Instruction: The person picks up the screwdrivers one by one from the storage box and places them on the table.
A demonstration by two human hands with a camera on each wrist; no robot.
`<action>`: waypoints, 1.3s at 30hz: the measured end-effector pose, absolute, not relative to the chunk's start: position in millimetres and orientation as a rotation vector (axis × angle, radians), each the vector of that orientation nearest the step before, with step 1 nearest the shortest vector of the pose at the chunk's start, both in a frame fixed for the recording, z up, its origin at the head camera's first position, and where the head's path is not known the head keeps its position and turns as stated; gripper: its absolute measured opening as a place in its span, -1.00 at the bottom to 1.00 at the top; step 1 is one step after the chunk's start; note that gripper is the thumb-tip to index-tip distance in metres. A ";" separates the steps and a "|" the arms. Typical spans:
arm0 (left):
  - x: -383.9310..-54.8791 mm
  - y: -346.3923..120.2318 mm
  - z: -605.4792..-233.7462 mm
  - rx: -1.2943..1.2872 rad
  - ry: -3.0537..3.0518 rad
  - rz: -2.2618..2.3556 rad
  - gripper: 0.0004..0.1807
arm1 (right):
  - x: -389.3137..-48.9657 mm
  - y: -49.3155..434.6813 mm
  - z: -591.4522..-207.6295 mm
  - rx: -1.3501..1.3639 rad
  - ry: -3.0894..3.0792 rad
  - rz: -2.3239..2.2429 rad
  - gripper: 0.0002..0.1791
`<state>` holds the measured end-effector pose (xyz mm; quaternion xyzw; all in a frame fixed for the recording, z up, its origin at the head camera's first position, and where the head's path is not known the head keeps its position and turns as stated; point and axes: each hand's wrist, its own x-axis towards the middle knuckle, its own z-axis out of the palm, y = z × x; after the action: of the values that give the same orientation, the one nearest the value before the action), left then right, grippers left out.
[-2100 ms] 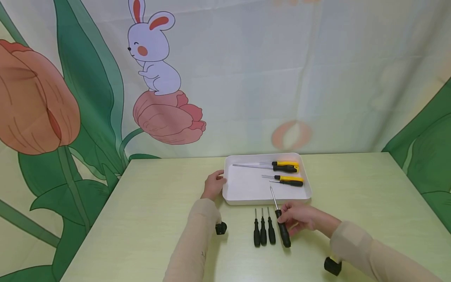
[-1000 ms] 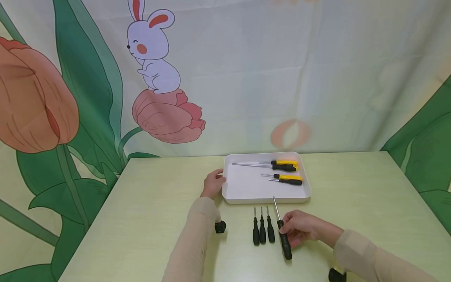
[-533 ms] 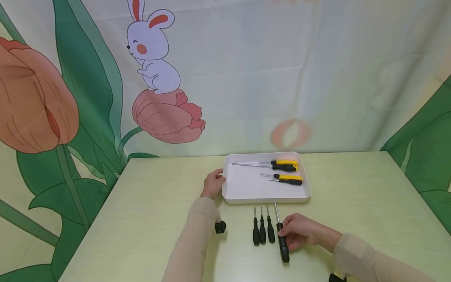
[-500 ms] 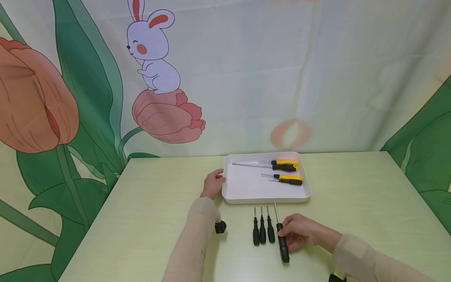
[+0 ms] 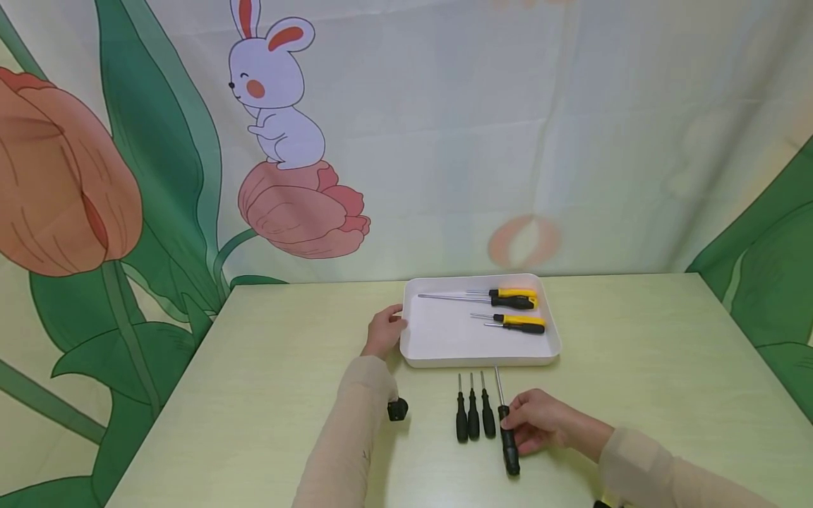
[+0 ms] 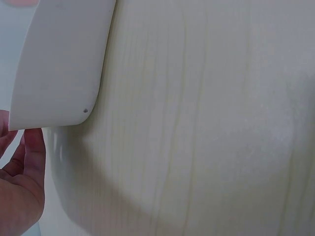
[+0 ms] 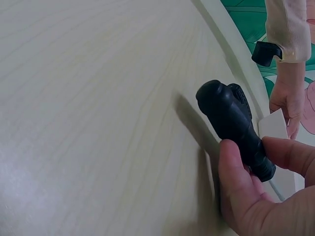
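Note:
My right hand (image 5: pixel 540 420) pinches a black-handled screwdriver (image 5: pixel 510 451) between thumb and fingers. Its shaft points away from me, toward the white tray (image 5: pixel 438 360). In the right wrist view the black handle (image 7: pixel 231 115) casts a shadow; whether it touches the table cannot be told. To its left, three smaller black screwdrivers (image 5: pixel 473 420) lie side by side, shafts pointing toward the tray. My left hand (image 5: pixel 384 331) holds the tray's left edge, thumb at the rim; in the left wrist view the tray wall (image 6: pixel 64 64) partly hides its fingers (image 6: pixel 34 152).
Inside the tray lie yellow-and-black screwdrivers (image 5: pixel 524 319) and black-handled ones (image 5: pixel 513 303), shafts pointing left. The pale wooden table (image 5: pixel 648 339) meets a printed cloth (image 5: pixel 432 141) with a rabbit and tulips at its far edge. Each wrist wears a black camera (image 5: pixel 397 409).
My right hand has moved the screwdriver back toward me, from over the tray's front rim to the table beside the three smaller ones, and turned it straighter. My left hand stays at the tray.

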<state>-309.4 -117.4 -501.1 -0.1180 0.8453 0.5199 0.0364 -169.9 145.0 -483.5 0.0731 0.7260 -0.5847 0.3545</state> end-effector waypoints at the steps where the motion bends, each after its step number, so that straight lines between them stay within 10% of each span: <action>1: -309.4 -117.3 -501.0 -0.360 2.596 1.598 -0.59 | -169.4 144.6 -483.8 0.194 1.884 -1.511 -0.87; 39: -309.7 -117.3 -501.4 -0.358 2.599 1.601 -0.59 | -172.1 131.7 -485.6 0.327 2.122 -1.371 -0.80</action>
<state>-309.7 -117.3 -501.4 -0.1165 0.8451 0.5207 0.0342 -172.1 131.7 -485.6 0.1228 0.7965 -0.5147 0.2925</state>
